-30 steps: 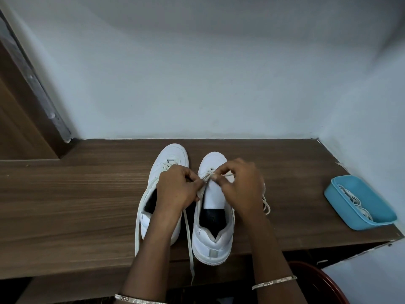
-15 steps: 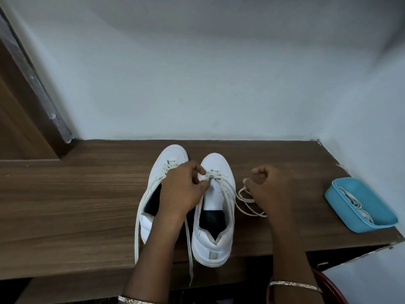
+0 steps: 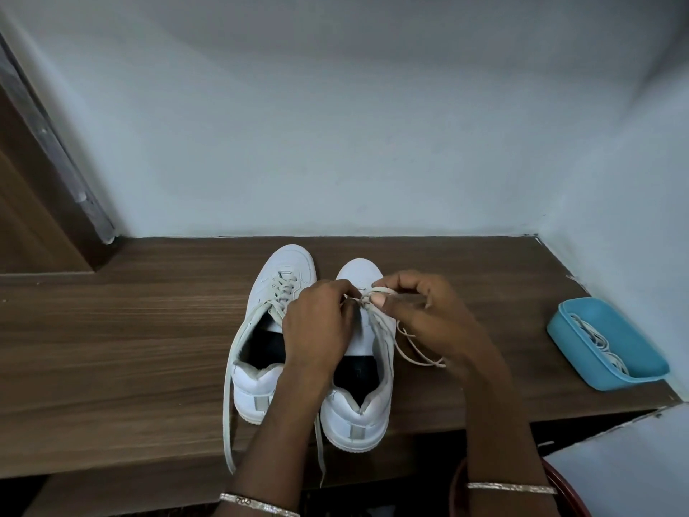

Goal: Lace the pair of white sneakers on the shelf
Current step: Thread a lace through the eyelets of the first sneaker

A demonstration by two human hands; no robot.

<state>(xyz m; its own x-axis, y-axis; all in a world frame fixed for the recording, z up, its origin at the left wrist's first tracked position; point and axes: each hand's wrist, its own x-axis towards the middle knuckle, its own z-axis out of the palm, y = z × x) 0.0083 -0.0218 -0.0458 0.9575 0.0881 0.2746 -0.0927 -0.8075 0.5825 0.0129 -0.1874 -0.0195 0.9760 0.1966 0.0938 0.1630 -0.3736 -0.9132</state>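
On the brown wooden shelf [image 3: 130, 348], the left hand [image 3: 317, 324] and right hand [image 3: 428, 315] have their fingers pinched on the off-white flat lace [image 3: 376, 291] near the toe of the right-side white sneaker [image 3: 354, 419]; a slipped pinch could let it slide out of an eyelet.

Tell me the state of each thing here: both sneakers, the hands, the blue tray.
Left sneaker: laced at the toe end only, lace ends trailing over the shelf edge.
Right sneaker: barely laced, tongue exposed.
Left hand: pinching the right sneaker's lace.
Right hand: pinching the same lace.
Blue tray: upright, holding spare laces.
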